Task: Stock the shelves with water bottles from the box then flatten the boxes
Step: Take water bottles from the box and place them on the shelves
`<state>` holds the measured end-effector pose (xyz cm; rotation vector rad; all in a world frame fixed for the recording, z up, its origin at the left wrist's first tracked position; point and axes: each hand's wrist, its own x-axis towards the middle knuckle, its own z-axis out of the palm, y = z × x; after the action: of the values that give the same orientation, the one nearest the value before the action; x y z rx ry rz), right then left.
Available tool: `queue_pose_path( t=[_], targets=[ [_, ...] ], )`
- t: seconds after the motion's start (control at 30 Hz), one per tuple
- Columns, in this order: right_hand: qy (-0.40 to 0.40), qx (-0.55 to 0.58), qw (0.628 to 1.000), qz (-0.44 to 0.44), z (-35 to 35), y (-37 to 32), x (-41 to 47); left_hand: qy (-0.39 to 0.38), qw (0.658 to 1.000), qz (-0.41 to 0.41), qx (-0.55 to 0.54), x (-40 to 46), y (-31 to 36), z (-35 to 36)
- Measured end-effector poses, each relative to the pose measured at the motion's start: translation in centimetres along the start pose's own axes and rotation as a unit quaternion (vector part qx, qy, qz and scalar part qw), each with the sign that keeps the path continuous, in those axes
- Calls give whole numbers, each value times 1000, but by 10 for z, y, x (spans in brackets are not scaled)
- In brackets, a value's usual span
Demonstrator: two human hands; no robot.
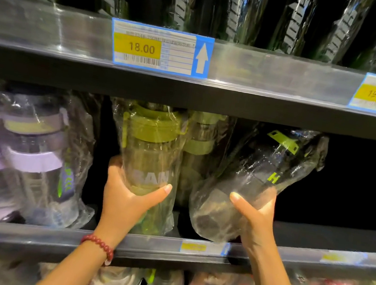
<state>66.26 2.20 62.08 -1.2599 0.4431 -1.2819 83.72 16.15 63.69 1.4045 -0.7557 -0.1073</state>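
A: The left hand (125, 196) grips the upright green-lidded bottle (150, 161) low on its body; the right hand (256, 216) wraps the tilted bottle (256, 184), whose base hangs over the near shelf edge (263, 253).

B: So the risk?

A: Slippery wrapping (both are bagged). The tilted one could slide forward, or knock the bottle behind (197, 153), just left of it.

Green-lidded bottle (149, 156) in clear plastic wrap, held upright on shelf (157, 244), second wrapped bottle (246, 187) beside it, tilted right
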Motion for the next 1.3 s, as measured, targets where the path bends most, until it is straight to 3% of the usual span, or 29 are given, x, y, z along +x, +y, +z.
queue_pose_path(
  t=[0.43, 0.7, 0.93, 1.1, 1.3],
  targets=[
    [-192, -151, 959, 144, 19, 11, -4, -81, 995, -5, 52, 8, 6, -32],
    [-178, -211, 957, 92, 15, -2, -12, -100, 993, -17, 68, 2, 10, -37],
    [-165, -218, 956, 108, 12, 0, -14, -121, 986, -20, 111, -10, 6, -42],
    [-181, -323, 924, 96, 19, -1, -29, -114, 977, -2, 183, -17, -4, -47],
    [-89, -437, 895, 4, 51, 10, -40, -127, 954, 15, 271, -13, -14, -48]
  ],
)
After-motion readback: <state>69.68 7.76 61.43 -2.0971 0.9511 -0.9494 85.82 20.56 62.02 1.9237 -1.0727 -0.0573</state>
